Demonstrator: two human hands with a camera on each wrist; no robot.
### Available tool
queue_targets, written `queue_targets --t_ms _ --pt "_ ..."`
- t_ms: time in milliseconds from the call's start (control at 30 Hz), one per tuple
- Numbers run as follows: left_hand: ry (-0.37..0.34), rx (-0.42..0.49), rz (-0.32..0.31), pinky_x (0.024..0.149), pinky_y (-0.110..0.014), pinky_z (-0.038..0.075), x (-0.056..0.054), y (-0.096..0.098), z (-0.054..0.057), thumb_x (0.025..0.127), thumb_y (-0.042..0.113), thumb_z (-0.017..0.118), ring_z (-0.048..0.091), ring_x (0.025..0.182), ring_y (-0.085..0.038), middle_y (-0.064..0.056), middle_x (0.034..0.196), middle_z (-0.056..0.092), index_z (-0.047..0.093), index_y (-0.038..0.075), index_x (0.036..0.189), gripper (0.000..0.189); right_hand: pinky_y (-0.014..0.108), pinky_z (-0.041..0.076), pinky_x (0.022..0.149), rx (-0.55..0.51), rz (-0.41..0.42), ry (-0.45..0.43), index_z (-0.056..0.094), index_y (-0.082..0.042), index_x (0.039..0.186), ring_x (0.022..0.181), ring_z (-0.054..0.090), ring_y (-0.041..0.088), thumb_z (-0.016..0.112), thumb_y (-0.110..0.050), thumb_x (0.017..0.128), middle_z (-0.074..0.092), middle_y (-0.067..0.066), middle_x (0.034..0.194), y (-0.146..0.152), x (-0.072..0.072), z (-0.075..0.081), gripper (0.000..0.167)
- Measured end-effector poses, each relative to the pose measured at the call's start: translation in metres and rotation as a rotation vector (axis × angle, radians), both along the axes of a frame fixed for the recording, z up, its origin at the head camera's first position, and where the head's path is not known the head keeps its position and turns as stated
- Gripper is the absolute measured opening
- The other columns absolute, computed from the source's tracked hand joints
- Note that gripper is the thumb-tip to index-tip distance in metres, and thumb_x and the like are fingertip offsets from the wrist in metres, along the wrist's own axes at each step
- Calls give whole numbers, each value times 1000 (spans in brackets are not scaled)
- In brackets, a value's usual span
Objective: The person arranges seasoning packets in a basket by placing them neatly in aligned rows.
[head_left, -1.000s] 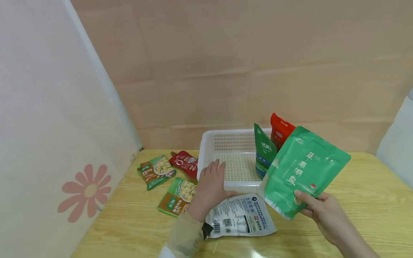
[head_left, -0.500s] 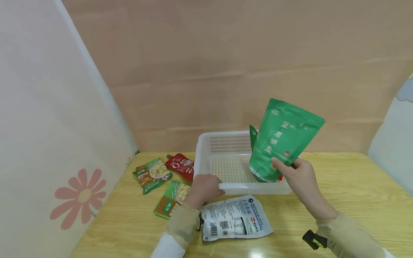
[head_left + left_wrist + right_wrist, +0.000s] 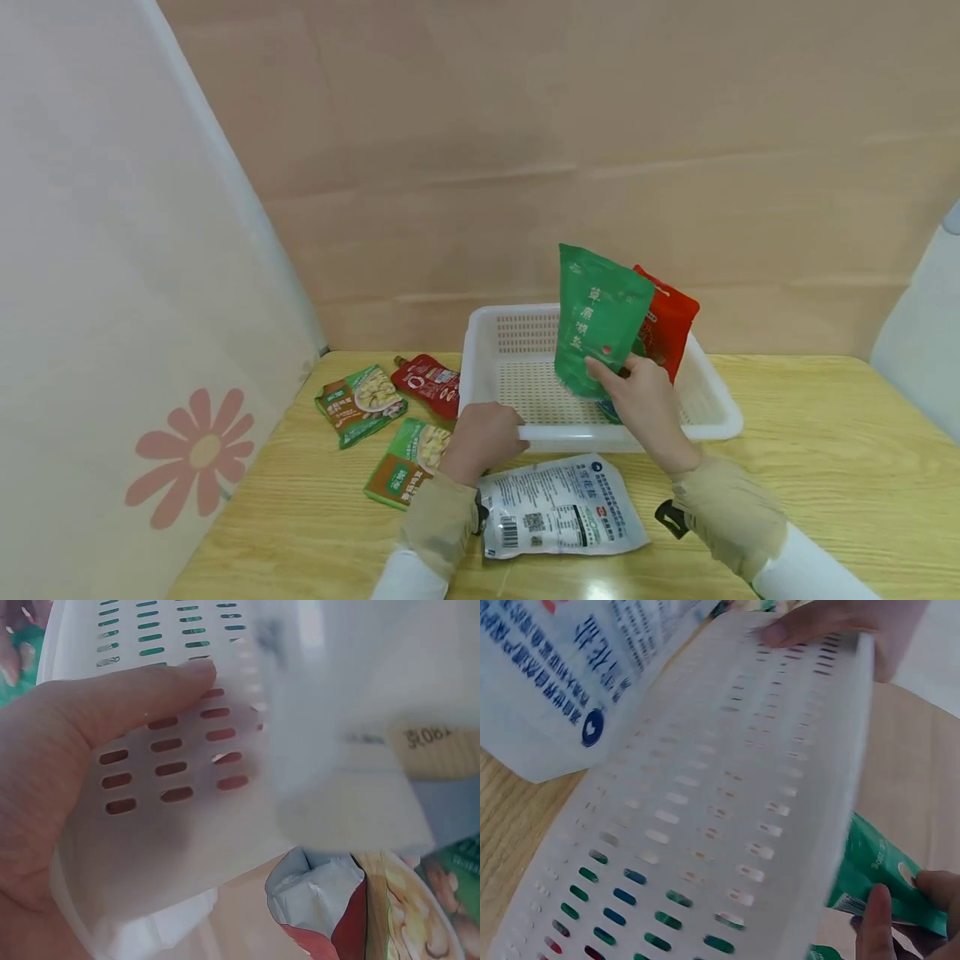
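A green salt pouch (image 3: 600, 312) is gripped at its lower right by my right hand (image 3: 647, 404), which holds it upright over the white plastic basket (image 3: 513, 321). My left hand (image 3: 487, 437) grips the basket's near left rim, thumb on the outer slotted wall and fingers over the edge, as the left wrist view shows. Inside the basket's right part a red pouch (image 3: 673, 325) stands leaning. Another green pouch is mostly hidden behind the held one. In the right wrist view, the fingers (image 3: 877, 922) pinch the held pouch beyond the basket wall.
A white salt bag (image 3: 562, 508) lies flat in front of the basket. Left of the basket lie two green-and-brown seasoning packets (image 3: 360, 404) and a red spouted pouch (image 3: 431, 383). A beige cloth wall (image 3: 480, 167) rises behind the wooden table (image 3: 810, 467).
My right hand has carried the green salt pouch left, from the table's right side to over the basket. My left hand has lowered from above the basket's near corner and taken hold of its rim.
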State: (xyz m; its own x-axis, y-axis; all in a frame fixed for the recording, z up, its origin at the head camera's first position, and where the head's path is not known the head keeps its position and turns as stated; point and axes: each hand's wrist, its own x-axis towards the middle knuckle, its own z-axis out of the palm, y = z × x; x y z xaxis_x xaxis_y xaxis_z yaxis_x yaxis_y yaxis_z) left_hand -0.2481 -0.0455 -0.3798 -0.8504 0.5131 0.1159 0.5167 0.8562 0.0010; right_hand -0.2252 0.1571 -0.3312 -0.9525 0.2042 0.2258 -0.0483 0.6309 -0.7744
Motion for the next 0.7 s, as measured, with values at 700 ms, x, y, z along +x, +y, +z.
queue_targets --t_ms 700 --pt "30 -13 33 46 -29 37 -2 1 -4 80 39 70 42 49 -10 6 54 53 64 21 63 25 25 33 51 125 108 -297 64 6 87 54 45 14 48 -19 96 55 3 65 -10 -48 -36 31"
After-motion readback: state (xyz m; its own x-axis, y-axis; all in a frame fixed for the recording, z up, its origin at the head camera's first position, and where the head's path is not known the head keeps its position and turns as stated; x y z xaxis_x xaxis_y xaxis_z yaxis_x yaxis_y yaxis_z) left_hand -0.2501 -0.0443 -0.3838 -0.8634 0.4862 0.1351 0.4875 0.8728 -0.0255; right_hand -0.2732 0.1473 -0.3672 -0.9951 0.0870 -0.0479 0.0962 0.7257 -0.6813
